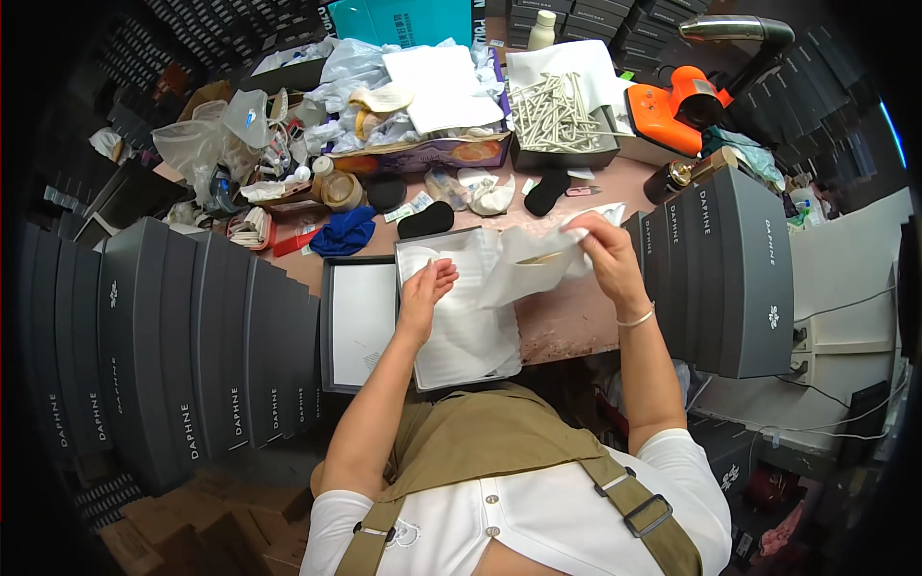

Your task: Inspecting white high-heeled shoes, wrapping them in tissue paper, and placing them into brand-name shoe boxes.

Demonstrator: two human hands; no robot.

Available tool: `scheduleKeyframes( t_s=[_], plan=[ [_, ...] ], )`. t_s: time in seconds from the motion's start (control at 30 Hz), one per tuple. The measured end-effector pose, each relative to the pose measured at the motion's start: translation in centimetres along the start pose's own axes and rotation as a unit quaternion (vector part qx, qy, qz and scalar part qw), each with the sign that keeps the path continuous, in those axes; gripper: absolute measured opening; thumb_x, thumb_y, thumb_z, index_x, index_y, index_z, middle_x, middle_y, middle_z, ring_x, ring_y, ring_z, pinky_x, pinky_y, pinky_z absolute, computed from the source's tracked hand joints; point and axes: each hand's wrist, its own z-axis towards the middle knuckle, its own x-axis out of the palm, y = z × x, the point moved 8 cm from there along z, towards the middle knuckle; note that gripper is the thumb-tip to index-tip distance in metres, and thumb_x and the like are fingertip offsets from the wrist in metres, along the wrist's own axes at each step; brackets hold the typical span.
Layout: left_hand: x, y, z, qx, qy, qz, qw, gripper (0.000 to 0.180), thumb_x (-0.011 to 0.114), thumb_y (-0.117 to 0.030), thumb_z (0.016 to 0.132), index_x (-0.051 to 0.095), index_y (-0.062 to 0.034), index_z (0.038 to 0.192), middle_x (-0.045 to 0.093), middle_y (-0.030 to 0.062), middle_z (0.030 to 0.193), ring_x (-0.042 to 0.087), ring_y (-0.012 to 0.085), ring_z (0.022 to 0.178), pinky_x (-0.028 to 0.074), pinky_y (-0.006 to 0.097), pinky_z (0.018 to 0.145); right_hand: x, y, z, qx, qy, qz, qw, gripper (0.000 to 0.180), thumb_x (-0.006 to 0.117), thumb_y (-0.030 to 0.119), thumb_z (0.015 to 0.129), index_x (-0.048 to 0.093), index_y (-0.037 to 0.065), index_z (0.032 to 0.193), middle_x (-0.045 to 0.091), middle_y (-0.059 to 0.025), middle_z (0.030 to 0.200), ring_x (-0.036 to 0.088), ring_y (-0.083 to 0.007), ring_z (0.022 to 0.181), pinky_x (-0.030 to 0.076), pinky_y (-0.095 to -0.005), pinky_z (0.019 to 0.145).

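An open grey box lined with white tissue paper lies on the pinkish worktable in front of me. My left hand rests inside it, fingers pressing the tissue at the upper left. My right hand is raised over the box's right edge, pinching a sheet of white tissue paper that drapes down into the box. Something tan shows through the sheet; I cannot make out what it is. The box's grey lid lies upturned just left of the box.
Tall rows of dark grey boxes stand at left and right. At the back lie a tray of white sticks, an orange tool, crumpled plastic bags, a blue cloth and black pads.
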Motion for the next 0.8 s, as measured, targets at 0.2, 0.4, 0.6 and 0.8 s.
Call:
scheduleKeyframes(
  t_s=[0.2,0.4,0.6,0.8],
  plan=[
    [8.7,-0.2,-6.9,-0.325,0.310,-0.357,0.819,0.066,0.070,-0.031,0.080,0.045,-0.0013,0.134,0.057,0.0131,0.121,0.057,0.0226,0.110,0.042,0.035,0.100,13.3,10.7,-4.2,-0.173,0.381,0.039,0.907,0.012,0.066,0.007,0.081,0.067,0.006,0.093,0.056,-0.0040,0.087,0.054,-0.0219,0.086,0.038,-0.0346,0.083],
    [1.4,-2.3,-13.5,-0.077,0.151,-0.158,0.973,0.078,0.075,-0.024,0.073,0.038,-0.0020,0.138,0.054,0.0133,0.125,0.055,0.0233,0.113,0.042,0.035,0.101,17.7,8.3,-12.3,-0.009,0.579,0.092,0.810,0.025,0.065,0.022,0.086,0.065,0.004,0.103,0.059,-0.0110,0.102,0.055,-0.0272,0.104,0.043,-0.0452,0.088],
    [-6.5,-1.5,-14.4,-0.121,0.170,0.151,0.966,0.086,0.068,-0.002,0.066,0.029,-0.0045,0.142,0.051,0.0121,0.127,0.053,0.0228,0.115,0.043,0.034,0.100,11.8,2.7,-9.2,-0.021,0.418,-0.256,0.871,0.084,0.075,0.042,0.074,0.037,0.010,0.142,0.043,-0.0243,0.134,0.043,-0.0421,0.123,0.036,-0.0434,0.103],
    [-4.6,-1.9,-7.8,0.018,-0.075,-0.085,0.993,0.067,0.052,-0.008,0.089,0.019,-0.0060,0.147,0.045,0.0175,0.134,0.050,0.0233,0.119,0.043,0.034,0.098,14.1,-4.4,-12.0,0.211,0.230,0.029,0.949,0.083,0.068,0.023,0.079,0.023,0.000,0.145,0.033,-0.0275,0.144,0.034,-0.0359,0.134,0.028,-0.0387,0.109]
  ],
)
